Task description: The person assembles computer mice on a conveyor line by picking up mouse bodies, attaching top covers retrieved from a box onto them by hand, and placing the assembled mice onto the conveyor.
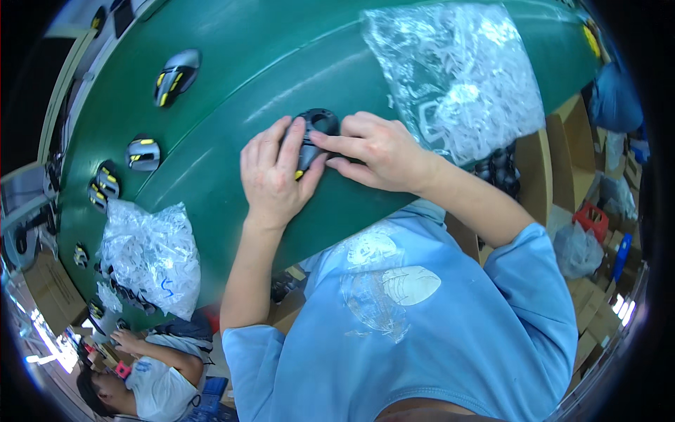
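A dark grey plastic mouse shell (313, 130) with a round opening and a small yellow detail lies on the green conveyor belt (281, 56). My left hand (271, 172) rests over its left side, fingers pressing on it. From the right, my right hand (373, 151) pinches the shell with thumb and fingers. Both hands hold the same part against the belt.
A clear bag of white plastic parts (460, 74) lies on the belt to the right, another bag (151, 253) to the left. Several grey and yellow mouse shells (176, 74) sit along the far belt. A co-worker (151, 376) sits at lower left. Cardboard boxes (594, 316) stand at right.
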The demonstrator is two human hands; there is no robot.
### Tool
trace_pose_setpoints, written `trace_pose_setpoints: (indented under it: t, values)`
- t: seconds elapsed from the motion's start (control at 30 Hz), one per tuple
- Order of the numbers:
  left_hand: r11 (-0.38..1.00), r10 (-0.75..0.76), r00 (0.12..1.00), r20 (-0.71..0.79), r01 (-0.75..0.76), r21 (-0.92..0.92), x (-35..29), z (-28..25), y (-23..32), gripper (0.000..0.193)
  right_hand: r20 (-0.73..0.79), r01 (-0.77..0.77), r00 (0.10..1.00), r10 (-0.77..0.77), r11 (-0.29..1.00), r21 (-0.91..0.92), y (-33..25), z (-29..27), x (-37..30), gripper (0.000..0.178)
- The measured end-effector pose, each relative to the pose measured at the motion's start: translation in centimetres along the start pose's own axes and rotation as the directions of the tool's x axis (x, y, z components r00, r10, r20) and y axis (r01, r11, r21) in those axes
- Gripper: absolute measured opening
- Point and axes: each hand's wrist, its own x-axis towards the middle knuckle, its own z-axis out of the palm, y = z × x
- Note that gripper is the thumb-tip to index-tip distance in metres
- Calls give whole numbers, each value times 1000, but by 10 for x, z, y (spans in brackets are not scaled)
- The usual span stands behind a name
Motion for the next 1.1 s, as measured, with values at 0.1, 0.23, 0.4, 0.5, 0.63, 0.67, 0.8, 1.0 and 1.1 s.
trace_pose_setpoints:
  t: [0.1, 0.23, 0.4, 0.5, 0.63, 0.67, 0.8, 1.0, 1.1]
  values:
    - [997, 50, 999, 15, -51, 55, 6, -4, -2, 58, 67, 28, 997, -27, 999, -22, 8, 11, -2, 65]
    - [984, 92, 994, 54, -99, 148, 5, -10, -13, 54, -26, 29, 999, -29, 1000, -2, -2, 28, 9, 47]
    - [985, 49, 998, 27, -53, 161, -7, -23, -20, 61, -173, 38, 985, -2, 978, 206, -20, 49, 14, 42]
    - [988, 101, 995, 8, -102, 120, -7, -7, -21, 65, -121, -5, 992, 37, 969, 248, -13, 44, 1, 48]
    - [993, 39, 999, 17, -41, 113, -2, 4, -10, 66, -41, 5, 999, 2, 985, 174, -5, 27, -10, 60]
    - [993, 26, 1000, 8, -26, 113, -4, 1, -8, 65, 45, -2, 999, -4, 992, 128, -6, 21, -8, 62]
    - [991, 38, 999, 1, -38, 131, -2, -1, -5, 63, 116, -18, 993, 11, 998, 54, -7, 20, -9, 63]
    - [989, 1, 1000, 11, -3, 147, -14, -5, -19, 59, -171, 76, 985, -20, 943, 325, -23, 37, -26, 32]
    - [977, 32, 999, -16, -28, 211, -16, -9, -18, 59, -507, 263, 854, -119, 939, 222, -11, -9, -93, 24]
